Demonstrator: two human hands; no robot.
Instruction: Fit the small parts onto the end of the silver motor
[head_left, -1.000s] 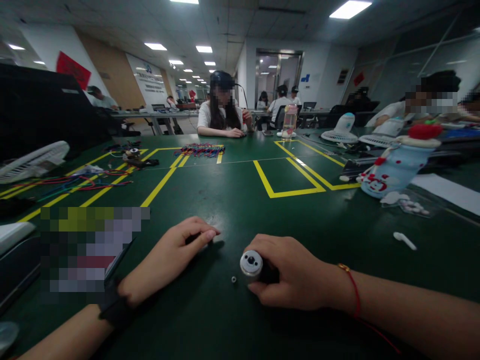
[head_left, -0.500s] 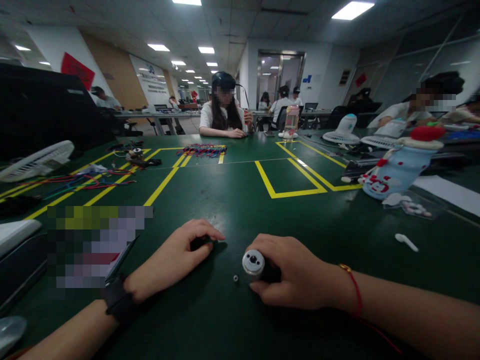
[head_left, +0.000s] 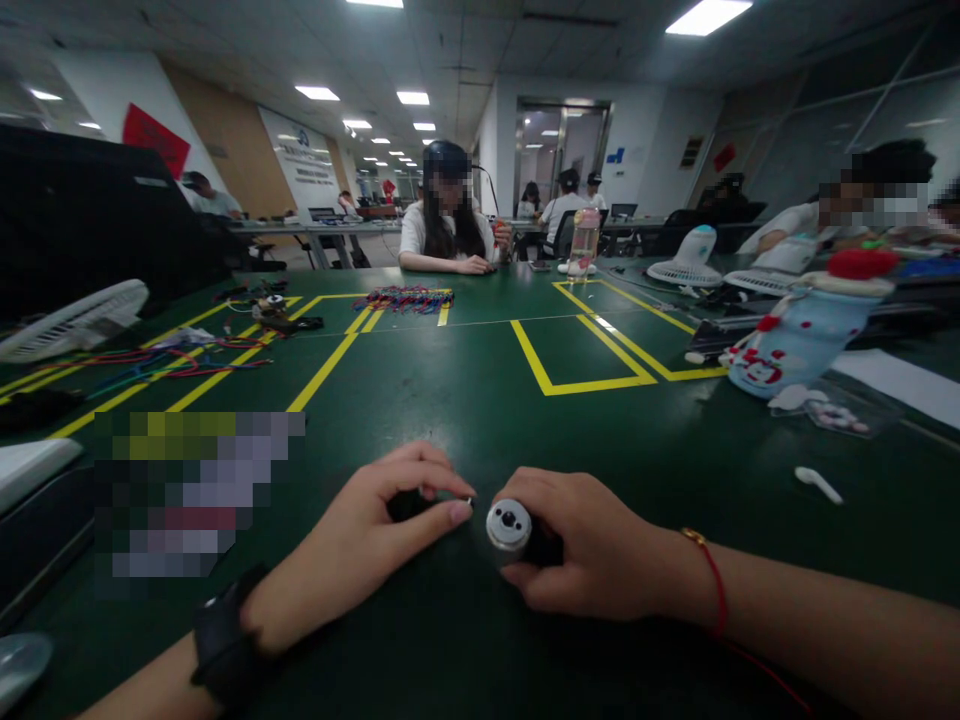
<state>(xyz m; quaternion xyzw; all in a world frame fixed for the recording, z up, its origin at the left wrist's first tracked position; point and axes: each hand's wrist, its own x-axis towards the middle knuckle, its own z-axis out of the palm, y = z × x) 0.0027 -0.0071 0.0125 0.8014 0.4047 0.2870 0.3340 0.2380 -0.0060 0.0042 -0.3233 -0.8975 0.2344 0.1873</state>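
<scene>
My right hand (head_left: 592,550) is closed around a small cylindrical motor (head_left: 510,527) lying on the green table mat (head_left: 465,400); its silver end cap faces the camera. My left hand (head_left: 382,535) lies just left of it, thumb and forefinger pinched on a tiny screw (head_left: 469,501) close to the motor's cap. A dark part (head_left: 409,505) is tucked under the left hand's fingers. A black band circles my left wrist and a red string my right wrist.
Yellow tape boxes (head_left: 577,355) mark the mat ahead. Coloured wires (head_left: 150,360) and a white fan (head_left: 71,320) lie at left, a wire bundle (head_left: 405,298) farther off. A blue bottle (head_left: 802,330), plastic bag (head_left: 825,410) and white earbud (head_left: 817,484) sit right. A person sits across the table (head_left: 446,225).
My left hand slid right toward the motor and picked up the tiny screw that lay on the mat beside it. The right hand stayed on the motor.
</scene>
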